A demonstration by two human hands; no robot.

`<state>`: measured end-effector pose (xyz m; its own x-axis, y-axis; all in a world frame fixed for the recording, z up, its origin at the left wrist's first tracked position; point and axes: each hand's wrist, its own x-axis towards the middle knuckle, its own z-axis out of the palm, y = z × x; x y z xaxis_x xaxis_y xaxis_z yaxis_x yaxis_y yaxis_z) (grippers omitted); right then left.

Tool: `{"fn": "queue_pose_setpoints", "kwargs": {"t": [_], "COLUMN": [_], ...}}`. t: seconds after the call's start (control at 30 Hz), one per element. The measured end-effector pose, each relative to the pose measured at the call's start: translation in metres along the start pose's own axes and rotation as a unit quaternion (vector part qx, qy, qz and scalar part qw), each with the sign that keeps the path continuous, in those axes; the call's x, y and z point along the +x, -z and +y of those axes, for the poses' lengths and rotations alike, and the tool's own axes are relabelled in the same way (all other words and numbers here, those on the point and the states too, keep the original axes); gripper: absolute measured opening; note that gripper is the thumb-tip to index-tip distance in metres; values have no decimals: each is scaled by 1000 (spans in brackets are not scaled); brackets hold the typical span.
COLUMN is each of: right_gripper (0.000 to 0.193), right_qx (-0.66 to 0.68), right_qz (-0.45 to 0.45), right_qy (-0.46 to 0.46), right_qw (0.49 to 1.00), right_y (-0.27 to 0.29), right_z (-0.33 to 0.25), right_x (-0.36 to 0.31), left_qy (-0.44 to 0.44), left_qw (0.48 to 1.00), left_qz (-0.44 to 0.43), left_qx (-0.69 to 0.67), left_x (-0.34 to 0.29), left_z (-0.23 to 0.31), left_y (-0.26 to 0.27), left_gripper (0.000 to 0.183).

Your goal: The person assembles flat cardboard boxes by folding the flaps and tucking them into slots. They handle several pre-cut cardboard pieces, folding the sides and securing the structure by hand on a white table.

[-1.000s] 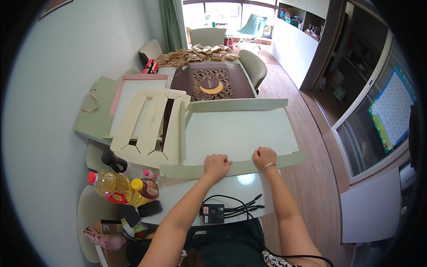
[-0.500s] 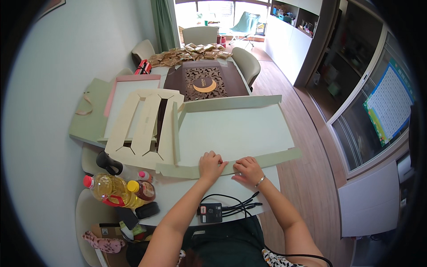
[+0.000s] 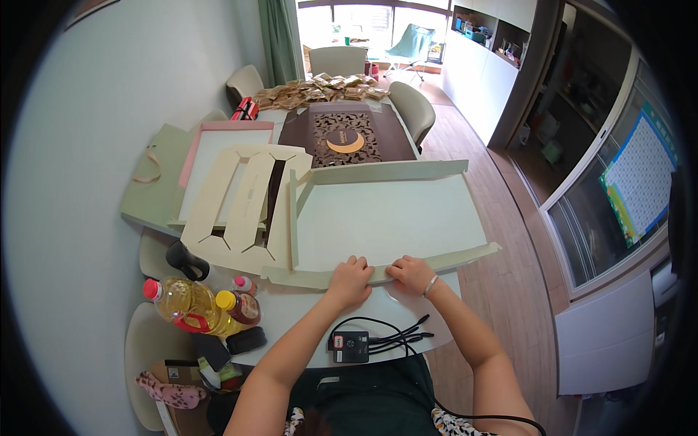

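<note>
A flat cardboard box blank (image 3: pixel 392 218), white inside with pale green side flaps, lies in front of me on the table. Its far and left flaps stand partly raised. Along the near edge runs a long green flap (image 3: pixel 309 278), tilted up at a slant. My left hand (image 3: pixel 352 281) pinches this flap near its middle, fingers curled over the edge. A short gap to the right, my right hand (image 3: pixel 411 276) grips the same flap, with its thumb on the near side. A bracelet circles my right wrist.
Left of the blank lies a cream cut-out insert (image 3: pixel 243 196). Beyond are a brown patterned panel (image 3: pixel 345 138) and many small packets (image 3: pixel 320 91). An oil bottle (image 3: pixel 185 305) and a brown bottle (image 3: pixel 240 308) stand near left. A black cabled device (image 3: pixel 351 346) sits before me.
The near flap has tilted further upward and looks narrower. My fingers have curled more tightly over it. The whole view has shifted slightly.
</note>
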<state>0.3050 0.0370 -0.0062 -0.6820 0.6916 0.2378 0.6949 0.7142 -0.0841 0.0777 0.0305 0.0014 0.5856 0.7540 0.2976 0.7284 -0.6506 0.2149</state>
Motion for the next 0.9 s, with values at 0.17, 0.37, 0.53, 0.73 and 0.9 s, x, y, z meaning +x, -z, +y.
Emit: {"fn": "queue_pose_setpoints", "kwargs": {"t": [0.17, 0.37, 0.53, 0.73, 0.9], "right_gripper": [14, 24, 49, 55, 48], "right_qx": [-5, -42, -40, -48, -35], "right_qz": [-63, -48, -43, -54, -16], "right_qy": [-44, -71, -77, -59, -26], "right_qw": [997, 995, 995, 996, 999], "right_y": [18, -4, -5, 5, 0], "right_z": [-4, 1, 8, 17, 12], "right_x": [11, 26, 36, 25, 26], "left_qy": [-19, 8, 51, 77, 58], "left_qw": [1000, 1000, 997, 987, 990], "left_qz": [3, -19, -45, -135, -126], "left_qx": [-1, 15, -24, -32, -25], "left_x": [4, 17, 16, 6, 13], "left_z": [-1, 0, -4, -3, 0], "left_y": [-7, -15, 2, 18, 3], "left_gripper": [12, 9, 13, 26, 23]}}
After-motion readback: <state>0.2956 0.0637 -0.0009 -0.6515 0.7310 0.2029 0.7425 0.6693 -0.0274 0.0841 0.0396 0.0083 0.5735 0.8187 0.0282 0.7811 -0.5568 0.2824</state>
